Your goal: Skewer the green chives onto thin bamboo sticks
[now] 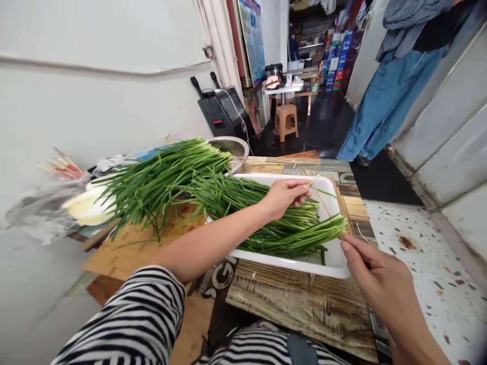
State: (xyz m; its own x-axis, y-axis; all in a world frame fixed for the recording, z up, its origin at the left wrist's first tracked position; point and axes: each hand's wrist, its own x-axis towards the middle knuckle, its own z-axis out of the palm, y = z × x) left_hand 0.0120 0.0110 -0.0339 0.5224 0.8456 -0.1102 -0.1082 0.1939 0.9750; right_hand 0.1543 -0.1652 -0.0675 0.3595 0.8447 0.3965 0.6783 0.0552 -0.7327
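Note:
Green garlic chives (281, 228) fill much of a white tray (281, 262), their pale cut ends mostly to the right. Over the tray, my left hand (287, 197) is closed in a pinch, with a thin pale stalk between thumb and fingers. My right hand (376, 268) pinches at the tray's right edge, by the ends of a bundle of chives (327, 230). A thin tan straw strand (322, 203) runs down toward its fingertips. More tan straws (341, 203) lie along that edge.
Another heap of chives (167, 172) lies at the left, beside a metal basin (236, 147). A yellowish bowl (89, 205) and plastic bags (41, 213) are by the wall. A person in jeans (391, 101) stands at the back right. A stool (286, 122) is farther back.

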